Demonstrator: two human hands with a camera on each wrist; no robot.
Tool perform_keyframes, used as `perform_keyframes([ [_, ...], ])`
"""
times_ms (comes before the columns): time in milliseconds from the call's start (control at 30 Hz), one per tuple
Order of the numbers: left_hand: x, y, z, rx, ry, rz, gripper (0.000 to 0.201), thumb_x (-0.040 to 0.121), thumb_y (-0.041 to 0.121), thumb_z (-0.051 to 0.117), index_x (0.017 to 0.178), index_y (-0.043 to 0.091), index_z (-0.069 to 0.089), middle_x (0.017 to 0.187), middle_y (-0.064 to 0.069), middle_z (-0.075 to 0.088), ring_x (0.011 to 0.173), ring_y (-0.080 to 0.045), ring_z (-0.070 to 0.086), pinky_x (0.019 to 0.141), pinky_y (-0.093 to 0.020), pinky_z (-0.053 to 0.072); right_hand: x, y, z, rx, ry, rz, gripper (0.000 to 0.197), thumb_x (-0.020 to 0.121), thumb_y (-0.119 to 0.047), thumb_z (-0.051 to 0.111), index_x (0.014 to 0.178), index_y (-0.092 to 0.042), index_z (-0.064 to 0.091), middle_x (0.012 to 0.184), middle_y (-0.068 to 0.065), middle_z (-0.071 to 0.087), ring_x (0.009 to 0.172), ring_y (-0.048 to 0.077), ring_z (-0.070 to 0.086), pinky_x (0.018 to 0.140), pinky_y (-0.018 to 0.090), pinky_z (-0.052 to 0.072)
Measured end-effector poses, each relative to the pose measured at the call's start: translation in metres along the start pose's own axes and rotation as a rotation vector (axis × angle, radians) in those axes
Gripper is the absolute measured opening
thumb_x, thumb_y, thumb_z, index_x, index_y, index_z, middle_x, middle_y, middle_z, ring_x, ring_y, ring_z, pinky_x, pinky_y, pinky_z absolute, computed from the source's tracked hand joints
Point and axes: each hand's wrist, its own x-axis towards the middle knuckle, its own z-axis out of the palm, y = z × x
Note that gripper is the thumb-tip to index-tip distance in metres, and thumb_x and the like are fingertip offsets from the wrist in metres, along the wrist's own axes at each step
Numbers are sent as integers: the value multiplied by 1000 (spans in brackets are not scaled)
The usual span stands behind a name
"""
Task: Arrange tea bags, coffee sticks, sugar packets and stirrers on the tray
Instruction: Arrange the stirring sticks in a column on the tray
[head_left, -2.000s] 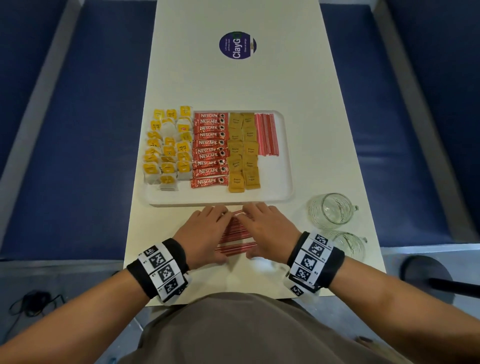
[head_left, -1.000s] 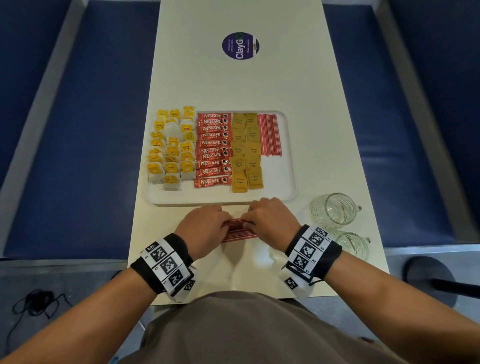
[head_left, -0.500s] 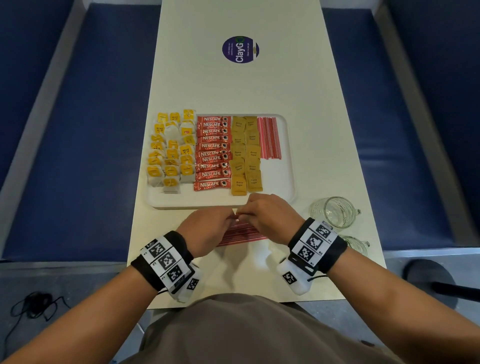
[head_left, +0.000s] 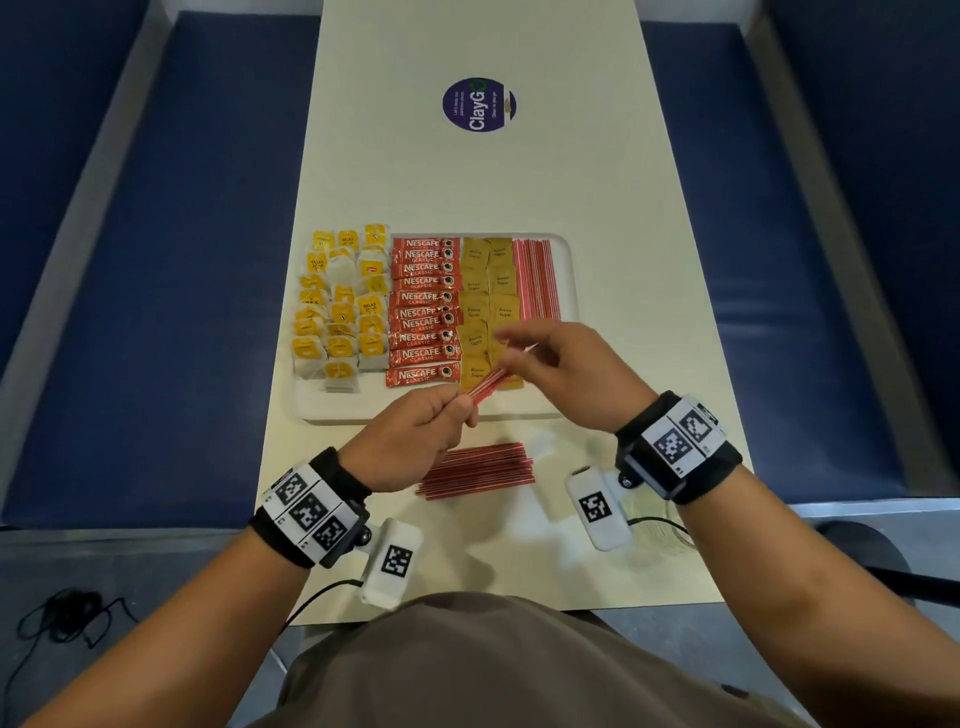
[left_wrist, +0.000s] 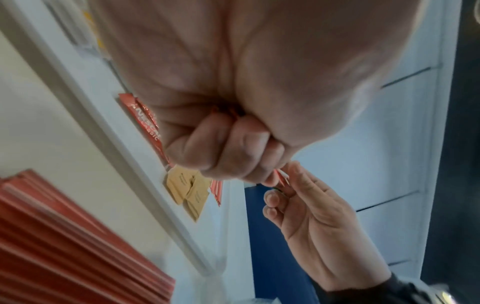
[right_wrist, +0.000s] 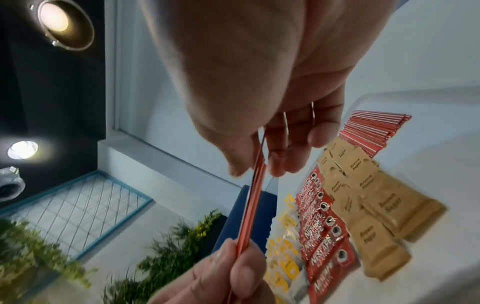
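Reading "Nescafé Classic" on coffee sticks (head_left: 423, 312)

Glossy foil coffee sticks (head_left: 423, 312), matt kraft-paper sugar pkts (head_left: 488, 291), smooth matt tray (head_left: 563, 364).

The red coffee sticks (head_left: 423, 312), stacked in a column at the middle of the frame, each read "NESCAFÉ CLASSIC" in white. Just right of them, the tan sugar packets (head_left: 488, 291) carry "Brown Sugar" in dark print, clearest in the right wrist view. At their left, some yellow tags on the tea bags (head_left: 340, 306) read "RELAX"; the smaller print is too small to read. In the upper middle, a round purple sticker (head_left: 479, 105) on the table (head_left: 467, 182) says "ClayGo"; its smaller lines are illegible
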Motion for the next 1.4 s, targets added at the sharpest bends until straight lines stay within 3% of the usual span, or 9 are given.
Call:
perform_keyframes([
  [233,1,6,-1,-188,-11,-33,33,109,26,36,101,3,57,62,1,34,50,-11,26,44,-19,27,0,0,5,154,134,47,22,107,-25,51,116,-22,71,77,-11,67,60,-1,55,68,25,51],
  [400,4,9,5,-191,-20,-26,31,110,25,36,102,6,59,61,2,38,50,-10,29,44,-20,28,-3,-3,19,157,68,48,24,107,-24,52,120,-18,72,65,-27,62,62,-5,56,63,14,44],
  [533,5,13,9,-196,49,-9,29,110,22,35,100,6,58,61,-1,39,48,-7,31,44,-17,30,-1,-2,21,257,102,70,25,102,-27,61,127,-23,67,80,-13,63,63,-1,56,69,27,54],
  [633,8,14,11,-179,103,-8,29,110,24,36,101,9,59,62,-2,47,47,-10,36,44,-20,32,-1,-1,19,307,164,106,7,98,-29,68,99,-26,75,69,-14,63,60,1,54,65,23,49],
  [700,10,13,12,-145,133,-7,28,110,26,37,103,12,61,65,-2,56,46,-13,43,44,-22,35,-1,0,20,334,158,133,14,96,-29,71,88,-20,78,63,-13,62,56,0,51,61,19,45],
  [900,17,16,16,-141,128,-9,29,110,26,36,108,12,61,77,-7,68,49,-21,55,47,-27,42,1,1,23,373,162,163,27,94,-27,73,88,-2,76,70,10,58,57,8,47,58,22,43],
  [1100,21,19,20,-177,144,3,29,111,25,35,109,9,59,80,-7,71,50,-23,58,47,-29,45,2,4,19,395,173,160,29,95,-26,71,89,2,75,76,24,63,57,7,47,59,20,45],
  [1233,24,22,22,-186,155,6,28,111,25,34,107,12,58,83,-6,73,50,-23,58,45,-27,46,4,4,15,387,183,170,26,95,-26,72,84,-2,75,66,2,63,56,4,50,59,17,45],
  [1400,29,25,24,-230,163,-4,29,111,27,33,108,13,59,83,-6,73,53,-24,59,47,-27,48,6,7,10,356,170,157,30,96,-29,71,82,-2,74,65,3,58,57,7,49,62,22,46],
])
